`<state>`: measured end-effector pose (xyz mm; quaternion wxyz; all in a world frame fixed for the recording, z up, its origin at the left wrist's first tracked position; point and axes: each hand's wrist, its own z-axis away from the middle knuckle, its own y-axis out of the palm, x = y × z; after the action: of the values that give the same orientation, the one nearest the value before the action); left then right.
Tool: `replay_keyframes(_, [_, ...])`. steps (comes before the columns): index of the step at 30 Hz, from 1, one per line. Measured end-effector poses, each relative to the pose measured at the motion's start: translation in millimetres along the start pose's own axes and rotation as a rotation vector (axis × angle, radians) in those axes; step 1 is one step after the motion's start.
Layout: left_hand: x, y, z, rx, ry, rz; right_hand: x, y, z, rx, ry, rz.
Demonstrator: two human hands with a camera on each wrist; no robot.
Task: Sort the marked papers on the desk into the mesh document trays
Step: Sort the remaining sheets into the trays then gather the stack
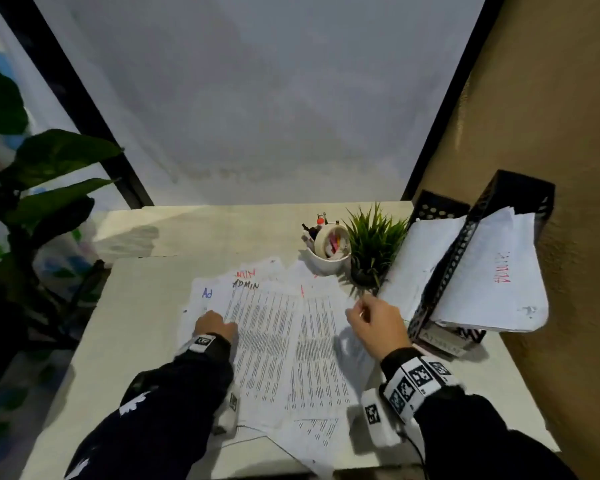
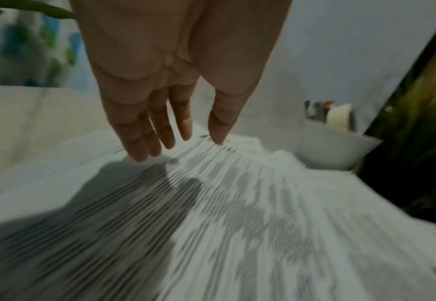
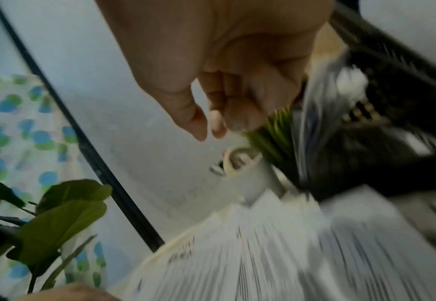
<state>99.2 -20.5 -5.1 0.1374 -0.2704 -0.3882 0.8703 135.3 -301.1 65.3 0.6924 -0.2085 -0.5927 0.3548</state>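
Several printed papers [image 1: 274, 341] lie fanned out on the white desk [image 1: 142, 306], some with "ADMIN" handwritten at the top. My left hand [image 1: 222, 322] rests on their left part; in the left wrist view its fingers [image 2: 139, 150] are straight, tips at the blurred sheets [image 2: 211, 224]. My right hand [image 1: 357, 311] hovers over the pile's right edge with fingers loosely curled, holding nothing [image 3: 211, 130]. Two black mesh trays [image 1: 454, 258] stand tilted at the right. Each holds papers, the right one a sheet marked in red [image 1: 499, 271].
A white cup of pens with a tape roll [image 1: 328, 251] and a small green potted plant [image 1: 374, 244] stand behind the papers, close to the trays. A large leafy plant [image 1: 32, 202] is left of the desk. A tan wall [image 1: 568, 133] bounds the right.
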Motion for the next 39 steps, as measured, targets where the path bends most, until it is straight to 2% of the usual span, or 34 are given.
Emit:
replay_keyframes(3, [35,9,8,-0.041,-0.158,-0.044,-27,50,2,0.224,0.239,-0.081])
replay_keyframes(5, [48,12,12,-0.094,-0.168,-0.015,-40,73,10,0.325,0.342,-0.171])
replay_keyframes(7, [59,13,10,-0.120,-0.148,0.028,-42,85,19,0.361,0.428,-0.348])
replay_keyframes(11, [72,11,10,-0.048,-0.027,0.044,-39,100,23,0.338,0.550,-0.578])
replay_keyframes(14, [77,11,17,-0.061,0.065,0.067,-32,109,20,0.339,0.554,-0.639])
replay_keyframes(17, [85,19,19,0.034,0.131,0.218,-31,116,18,0.309,0.513,-0.610])
replay_keyframes(20, [90,25,22,0.132,0.162,0.326,-38,119,15,0.212,0.472,-0.552])
replay_keyframes(22, [91,27,24,0.122,0.140,0.402,-45,119,10,0.187,0.470,-0.582])
replay_keyframes(25, [88,27,27,0.001,-0.008,0.602,-52,111,8,0.250,0.489,-0.588])
replay_keyframes(27, [82,25,28,0.029,-0.097,0.774,-56,104,8,0.292,0.526,-0.622])
replay_keyframes(29, [70,19,35,0.098,-0.088,0.870,-59,98,10,0.316,0.552,-0.660])
replay_keyframes(32, [58,18,37,0.148,-0.002,0.907,-59,92,12,0.311,0.554,-0.700])
replay_keyframes(36, [46,12,49,0.105,0.073,0.851,-45,81,16,0.287,0.444,-0.790])
replay_keyframes(39, [49,11,45,0.120,0.108,0.892,-40,79,9,0.149,0.377,-0.842])
